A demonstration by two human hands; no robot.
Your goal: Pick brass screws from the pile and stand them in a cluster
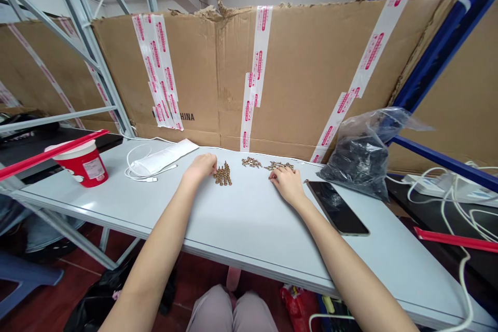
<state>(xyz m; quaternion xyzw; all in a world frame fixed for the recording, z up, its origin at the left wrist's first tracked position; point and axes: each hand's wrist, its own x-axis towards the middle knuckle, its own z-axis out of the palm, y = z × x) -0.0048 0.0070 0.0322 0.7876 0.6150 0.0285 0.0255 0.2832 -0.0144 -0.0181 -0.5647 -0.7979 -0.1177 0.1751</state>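
Note:
Small brass-coloured screws stand in short rows (223, 174) on the pale table, left of centre. My left hand (201, 167) is at the left edge of these rows, its fingers closed together; whatever is between them is too small to tell. Two loose piles of similar screws lie farther right, one in the middle (251, 163) and one (280, 165) just behind my right hand. My right hand (287, 182) rests low over the table in front of that pile, thumb and fingertips pinched on something small and dark that I cannot make out.
A black phone (337, 207) lies right of my right hand, with a clear bag of dark items (360, 161) behind it. At left are a white cable (142, 176), a white packet (165, 158) and a red cup (86, 166). Cardboard (295, 83) walls the back edge.

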